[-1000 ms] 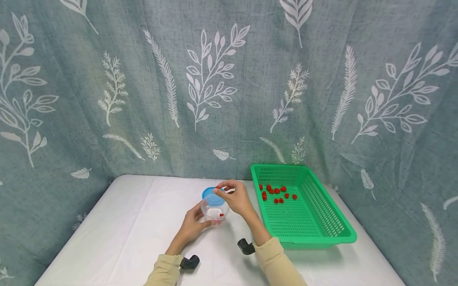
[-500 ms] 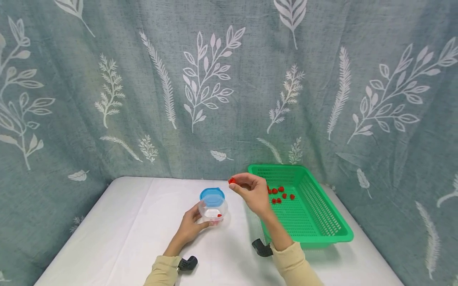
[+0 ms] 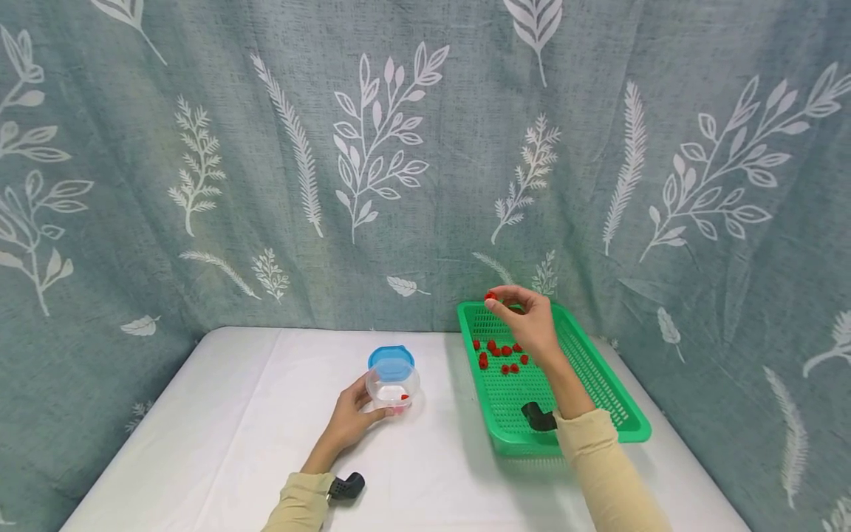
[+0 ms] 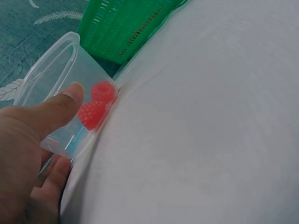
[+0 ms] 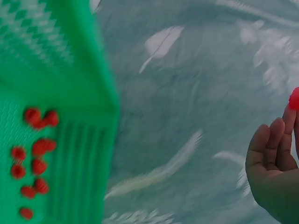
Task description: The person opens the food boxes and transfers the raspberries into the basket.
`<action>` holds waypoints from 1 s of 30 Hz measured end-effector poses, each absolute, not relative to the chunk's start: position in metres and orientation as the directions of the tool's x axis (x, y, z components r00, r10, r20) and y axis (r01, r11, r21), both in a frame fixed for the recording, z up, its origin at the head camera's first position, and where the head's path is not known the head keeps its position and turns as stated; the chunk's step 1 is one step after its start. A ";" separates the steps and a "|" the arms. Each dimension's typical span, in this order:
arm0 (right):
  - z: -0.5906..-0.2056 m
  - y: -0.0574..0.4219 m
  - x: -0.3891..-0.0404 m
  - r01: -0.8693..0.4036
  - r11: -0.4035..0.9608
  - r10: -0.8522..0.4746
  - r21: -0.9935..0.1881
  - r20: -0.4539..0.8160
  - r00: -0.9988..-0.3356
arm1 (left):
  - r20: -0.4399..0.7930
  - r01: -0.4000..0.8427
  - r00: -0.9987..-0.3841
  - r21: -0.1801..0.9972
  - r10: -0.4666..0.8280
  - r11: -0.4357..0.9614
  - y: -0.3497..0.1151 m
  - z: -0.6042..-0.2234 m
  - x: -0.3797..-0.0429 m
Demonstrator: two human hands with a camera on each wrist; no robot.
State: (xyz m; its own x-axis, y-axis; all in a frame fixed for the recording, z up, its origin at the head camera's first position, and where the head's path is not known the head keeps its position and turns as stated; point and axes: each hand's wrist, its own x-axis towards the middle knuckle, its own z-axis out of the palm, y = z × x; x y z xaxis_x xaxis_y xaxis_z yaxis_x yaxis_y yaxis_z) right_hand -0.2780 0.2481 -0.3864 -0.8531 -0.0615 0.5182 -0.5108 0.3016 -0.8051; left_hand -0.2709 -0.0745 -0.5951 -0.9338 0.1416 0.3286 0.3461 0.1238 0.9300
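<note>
My left hand grips a clear plastic tub on the table, thumb on the near wall and fingers round the side. Two raspberries show through the tub's wall in the left wrist view, low inside it. Above the back of the green basket, my right hand pinches a raspberry between thumb and fingertips. That raspberry sits at the frame's right edge in the right wrist view. Several more raspberries lie on the basket's floor, toward its back left.
A blue lid lies on the white tablecloth just behind the tub, partly seen through it. The perforated basket stands on the right half of the table. A patterned curtain hangs close behind the table.
My right hand, with the raspberry pinched, has moved right and up, from over the tub to over the basket. My left hand keeps its grip on the tub.
</note>
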 end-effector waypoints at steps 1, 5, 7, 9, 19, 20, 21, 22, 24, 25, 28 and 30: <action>-0.388 0.253 -0.284 -0.508 0.324 -0.056 -0.798 0.520 -0.852 | 0.329 0.346 -0.934 0.930 0.139 0.124 -0.075 -0.595 -0.271; -0.398 0.271 -0.304 -0.428 0.420 -0.048 -0.800 0.451 -0.891 | 0.308 0.323 -0.943 0.939 0.128 0.121 -0.076 -0.597 -0.272; -0.406 0.279 -0.312 -0.364 0.452 -0.052 -0.814 0.384 -0.922 | 0.301 0.317 -0.945 0.940 0.128 0.127 -0.076 -0.599 -0.272; -0.416 0.285 -0.320 -0.311 0.473 -0.059 -0.824 0.323 -0.945 | 0.296 0.311 -0.947 0.941 0.127 0.130 -0.076 -0.599 -0.273; -0.456 0.308 -0.353 -0.202 0.608 -0.155 -0.768 0.135 -0.979 | 0.317 0.328 -0.944 0.933 0.093 0.151 -0.070 -0.576 -0.259; -0.459 0.309 -0.356 -0.185 0.616 -0.155 -0.766 0.112 -0.982 | 0.323 0.335 -0.941 0.929 0.095 0.155 -0.070 -0.573 -0.257; -0.462 0.311 -0.358 -0.173 0.624 -0.157 -0.762 0.094 -0.983 | 0.324 0.335 -0.941 0.929 0.095 0.154 -0.070 -0.572 -0.257; -0.464 0.313 -0.359 -0.159 0.631 -0.157 -0.759 0.076 -0.985 | 0.324 0.336 -0.941 0.929 0.095 0.157 -0.070 -0.572 -0.259; -0.469 0.316 -0.362 -0.144 0.648 -0.157 -0.748 0.054 -0.986 | 0.322 0.333 -0.942 0.929 0.093 0.162 -0.071 -0.577 -0.262; -0.472 0.317 -0.363 -0.131 0.654 -0.148 -0.745 0.044 -0.988 | 0.322 0.333 -0.942 0.928 0.092 0.165 -0.072 -0.581 -0.265; -0.480 0.320 -0.365 -0.118 0.671 -0.149 -0.732 0.023 -0.989 | 0.309 0.321 -0.946 0.936 0.100 0.146 -0.074 -0.592 -0.272; -0.486 0.322 -0.367 -0.098 0.675 -0.136 -0.732 0.007 -0.991 | 0.305 0.319 -0.945 0.938 0.115 0.132 -0.074 -0.597 -0.273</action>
State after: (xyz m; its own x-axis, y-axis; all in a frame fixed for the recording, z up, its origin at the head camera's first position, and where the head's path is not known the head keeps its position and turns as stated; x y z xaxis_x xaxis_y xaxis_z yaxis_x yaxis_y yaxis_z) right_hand -0.3666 0.3225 -0.4858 -0.9907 -0.1357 0.0074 -0.0979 0.6747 -0.7315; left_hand -0.2730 -0.0741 -0.5971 -0.9453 0.1150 0.3053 0.3191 0.1318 0.9385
